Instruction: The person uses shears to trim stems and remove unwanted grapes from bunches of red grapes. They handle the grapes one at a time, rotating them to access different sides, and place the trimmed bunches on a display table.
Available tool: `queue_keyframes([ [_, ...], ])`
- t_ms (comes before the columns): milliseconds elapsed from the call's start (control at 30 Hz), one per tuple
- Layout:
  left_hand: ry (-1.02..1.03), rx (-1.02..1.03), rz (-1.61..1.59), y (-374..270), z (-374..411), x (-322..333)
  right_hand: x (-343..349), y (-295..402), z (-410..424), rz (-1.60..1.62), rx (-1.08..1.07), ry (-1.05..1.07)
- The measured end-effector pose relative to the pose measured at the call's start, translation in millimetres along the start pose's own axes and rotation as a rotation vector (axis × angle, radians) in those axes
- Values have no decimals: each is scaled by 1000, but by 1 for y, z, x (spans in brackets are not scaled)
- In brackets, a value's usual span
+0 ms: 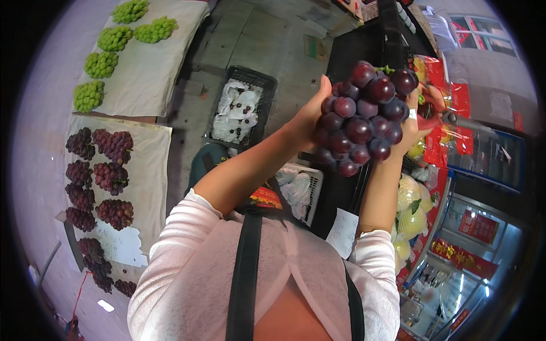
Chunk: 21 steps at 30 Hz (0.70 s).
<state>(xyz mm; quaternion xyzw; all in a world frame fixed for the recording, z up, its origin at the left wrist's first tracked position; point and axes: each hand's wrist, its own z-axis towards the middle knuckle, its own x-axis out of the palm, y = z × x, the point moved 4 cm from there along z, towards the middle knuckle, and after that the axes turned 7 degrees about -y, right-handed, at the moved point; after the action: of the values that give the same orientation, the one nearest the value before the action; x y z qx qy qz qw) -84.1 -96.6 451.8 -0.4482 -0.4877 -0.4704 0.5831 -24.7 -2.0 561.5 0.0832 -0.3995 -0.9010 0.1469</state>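
A large bunch of dark purple grapes point(362, 123) hangs close before me, green stem bits at its top. My left hand point(313, 113) cups it from the left, thumb up; the fingers are mostly hidden behind the fruit. On the bunch's right side, my right hand point(409, 132) touches the grapes and has its fingers curled around a red-handled tool point(426, 122), seemingly scissors or snips; its working end is not clear. A white band or tag shows on a finger. Below stand a black plastic crate point(273, 91) with loose grapes on white wrapping and a white basket point(316, 192) of plastic bags.
Cloth-covered tables at left bear green grape bunches point(114, 38) and dark red grape bunches point(111, 177). At right lie net-wrapped pomelos point(409, 206), red packages point(460, 100) and a black stand edge point(341, 187) with a handwritten paper point(343, 232). Glass-fronted cabinets point(486, 157) stand beyond.
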Motion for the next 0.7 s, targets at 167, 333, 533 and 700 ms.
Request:
queue_keyframes([
  [167, -20, 199, 181, 9, -1, 23, -21, -40, 2, 380, 432, 63],
  [333, 7, 410, 298, 17, -4, 33, -29, -49, -32, 716, 806, 157],
  [533, -86, 363, 328, 21, -8, 39, -32, -54, -40, 835, 927, 164],
  [700, -258, 226, 237, 18, -3, 46, -23, -63, -42, 884, 996, 162],
])
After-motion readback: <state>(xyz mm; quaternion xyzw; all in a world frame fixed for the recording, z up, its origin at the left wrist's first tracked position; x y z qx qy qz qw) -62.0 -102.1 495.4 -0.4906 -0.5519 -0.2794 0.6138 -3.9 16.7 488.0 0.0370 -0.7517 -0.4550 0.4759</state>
